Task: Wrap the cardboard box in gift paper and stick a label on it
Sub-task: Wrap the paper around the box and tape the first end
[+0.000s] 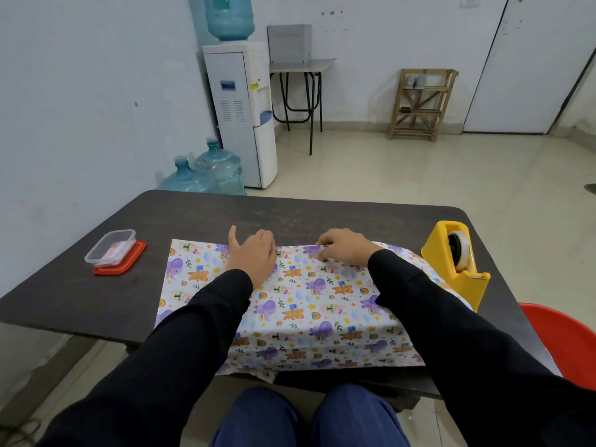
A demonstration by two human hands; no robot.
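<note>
Right hand (343,248) pinches the far edge of the gift paper (306,295), spread just left of the yellow tape dispenser (466,287); left hand (251,254) curls its fingers over the same edge.

Paper (306,295) covers table (322,217) centre, near edge overhanging toward me. Dispenser (458,262): obstacle at paper's right edge, just beside my right forearm. Container (111,250): obstacle at left, well apart from paper; bare strip between them open to my left hand (253,253). Bare band beyond paper's far edge open ahead. Narrow gap between left hand and right hand (343,246). Chair (564,337) beside table's right corner.
</note>
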